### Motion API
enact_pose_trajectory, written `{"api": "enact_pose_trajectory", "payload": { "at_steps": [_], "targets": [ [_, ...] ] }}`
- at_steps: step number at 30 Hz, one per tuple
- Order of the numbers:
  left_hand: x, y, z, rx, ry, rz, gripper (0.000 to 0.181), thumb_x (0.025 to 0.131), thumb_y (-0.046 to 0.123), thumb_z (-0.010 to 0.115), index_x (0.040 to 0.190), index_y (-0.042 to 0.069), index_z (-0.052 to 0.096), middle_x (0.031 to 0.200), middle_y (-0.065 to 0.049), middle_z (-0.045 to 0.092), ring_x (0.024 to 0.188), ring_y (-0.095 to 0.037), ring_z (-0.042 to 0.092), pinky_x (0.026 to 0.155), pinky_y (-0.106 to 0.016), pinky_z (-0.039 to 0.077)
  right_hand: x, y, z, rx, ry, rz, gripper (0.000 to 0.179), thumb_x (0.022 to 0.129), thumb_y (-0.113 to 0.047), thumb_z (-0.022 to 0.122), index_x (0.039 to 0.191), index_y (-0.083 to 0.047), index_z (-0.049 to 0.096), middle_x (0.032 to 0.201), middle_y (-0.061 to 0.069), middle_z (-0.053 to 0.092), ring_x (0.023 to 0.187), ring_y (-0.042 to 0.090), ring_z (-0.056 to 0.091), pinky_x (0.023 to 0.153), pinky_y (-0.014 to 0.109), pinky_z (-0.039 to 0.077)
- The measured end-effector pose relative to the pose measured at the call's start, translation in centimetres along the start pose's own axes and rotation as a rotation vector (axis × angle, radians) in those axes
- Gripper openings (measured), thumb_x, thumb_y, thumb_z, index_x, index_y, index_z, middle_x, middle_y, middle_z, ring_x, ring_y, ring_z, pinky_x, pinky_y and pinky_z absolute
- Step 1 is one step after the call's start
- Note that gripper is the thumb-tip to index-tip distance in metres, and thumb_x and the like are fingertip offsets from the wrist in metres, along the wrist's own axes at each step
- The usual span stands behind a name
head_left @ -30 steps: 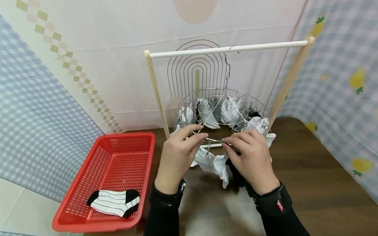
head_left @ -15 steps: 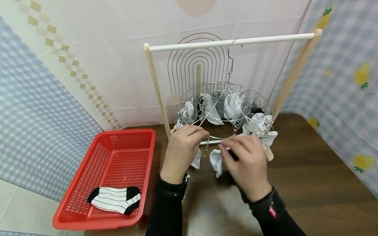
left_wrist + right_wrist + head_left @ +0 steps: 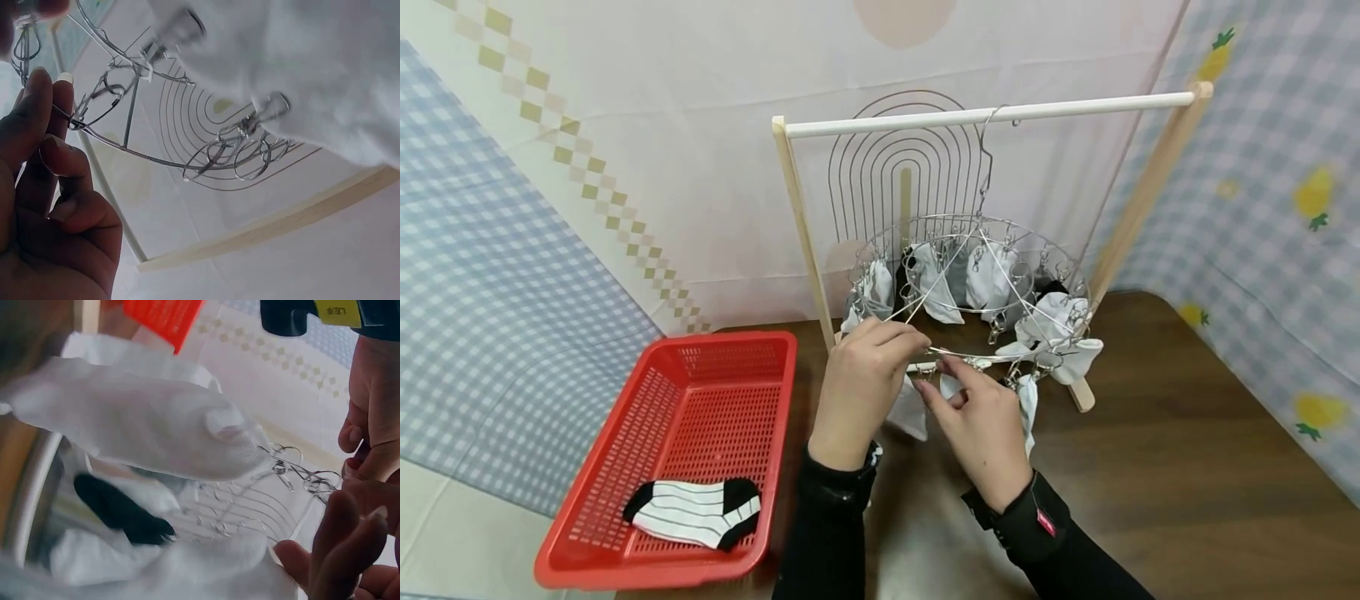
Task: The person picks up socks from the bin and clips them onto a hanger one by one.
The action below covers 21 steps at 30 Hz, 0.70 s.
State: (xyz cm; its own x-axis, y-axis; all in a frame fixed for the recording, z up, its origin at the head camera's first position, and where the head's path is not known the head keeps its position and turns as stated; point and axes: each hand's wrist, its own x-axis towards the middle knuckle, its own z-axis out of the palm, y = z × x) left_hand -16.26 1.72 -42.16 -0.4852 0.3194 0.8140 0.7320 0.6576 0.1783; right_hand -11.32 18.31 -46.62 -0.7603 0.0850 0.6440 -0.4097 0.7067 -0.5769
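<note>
A round wire sock hanger (image 3: 917,304) with clips hangs from a rack's white bar, several white, grey and black socks clipped on it. In the head view my left hand (image 3: 868,387) holds its front rim; the left wrist view shows thumb and finger pinching the wire (image 3: 59,111). Just right of it, my right hand (image 3: 977,421) has thumb and forefinger at a metal clip (image 3: 25,53) below the rim, seeming to pinch it. A white sock (image 3: 144,419) hangs close to the right wrist camera. Part of the front rim is hidden behind my fingers.
The wooden rack (image 3: 797,225) stands on a brown table (image 3: 1210,467). To the left, a red basket (image 3: 700,433) holds a white sock (image 3: 692,512) with black stripes, heel and toe. Patterned cloth (image 3: 1285,250) hangs at the back and sides.
The front of the hanger has turned, so the socks at the near rim have shifted. My right hand has moved left along the rim toward my left hand, which stays on the rim.
</note>
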Motion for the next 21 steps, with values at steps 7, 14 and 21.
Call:
{"api": "enact_pose_trajectory", "payload": {
  "at_steps": [7, 14, 21],
  "targets": [
    [-0.2, 0.0, -0.2, -0.003, -0.007, -0.015, 0.012, 0.102, 0.01, 0.081, 0.101, 0.019, 0.089, 0.102, 0.006, 0.087, 0.087, -0.018, 0.074, 0.076, -0.032, 0.062, 0.9, -0.4, 0.3, 0.134, -0.086, 0.192, 0.032, 0.098, -0.019, 0.091, 0.126, -0.006, 0.086, 0.108, 0.011, 0.089, 0.072, 0.017, 0.083, 0.065, 0.022, 0.06],
    [-0.4, -0.1, -0.8, 0.029, -0.031, -0.03, 0.013, 0.102, 0.008, 0.081, 0.103, 0.018, 0.089, 0.104, 0.006, 0.087, 0.09, -0.019, 0.073, 0.079, -0.032, 0.062, 1.1, -0.3, 0.6, 0.122, -0.104, 0.13, 0.023, 0.097, -0.019, 0.092, 0.115, -0.005, 0.088, 0.092, 0.009, 0.088, 0.072, 0.017, 0.083, 0.063, 0.021, 0.059],
    [-0.4, 0.2, -2.8, 0.089, -0.085, -0.051, 0.025, 0.1, -0.003, 0.078, 0.116, 0.014, 0.087, 0.118, -0.003, 0.085, 0.103, -0.023, 0.078, 0.096, -0.034, 0.066, 1.2, 0.5, 0.5, 0.063, -0.056, -0.025, 0.014, 0.093, -0.013, 0.094, 0.103, -0.006, 0.087, 0.088, 0.009, 0.087, 0.07, 0.017, 0.082, 0.064, 0.031, 0.063]
  ]
}}
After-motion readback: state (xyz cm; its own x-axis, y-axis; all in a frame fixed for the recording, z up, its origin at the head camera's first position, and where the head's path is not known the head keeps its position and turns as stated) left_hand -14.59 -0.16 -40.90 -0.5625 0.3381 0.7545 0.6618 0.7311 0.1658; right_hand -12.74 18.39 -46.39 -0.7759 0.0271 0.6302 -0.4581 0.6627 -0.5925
